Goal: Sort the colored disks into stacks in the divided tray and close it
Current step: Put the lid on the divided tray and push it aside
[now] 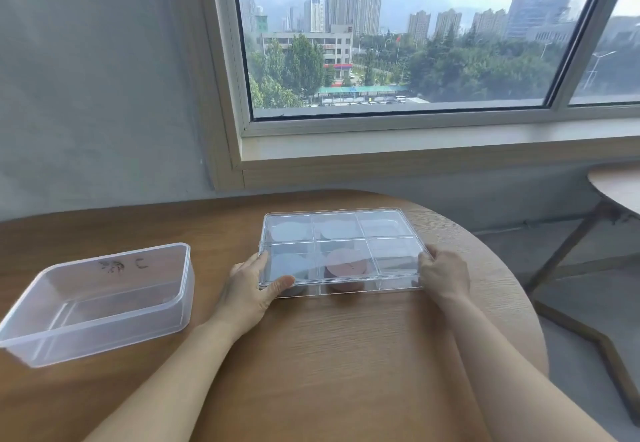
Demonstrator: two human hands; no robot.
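At the far left of the round wooden table (346,355) stands one clear plastic tub (100,303), with a dark scribble on its far wall. Next comes the left hand (256,286), which grips the near left corner of the one divided tray (381,287): its thumb (282,282) lies flat on the clear lid (388,227) and its other fingers run up the tray's left side. The tray sits near the middle of the table, lid on, between the two hands. It has six compartments, in two rows of three. Disks show through the lid in four of them: a pale one at far left (291,232), a pale one at far middle (337,230), a grey-blue stack at near left (289,267) and a pink stack at near middle (348,265). The two right compartments are too hazy to tell. The right hand (445,273) holds the tray's near right edge, fingers curled onto it. A second table (620,189) stands at far right, below the window (398,43).
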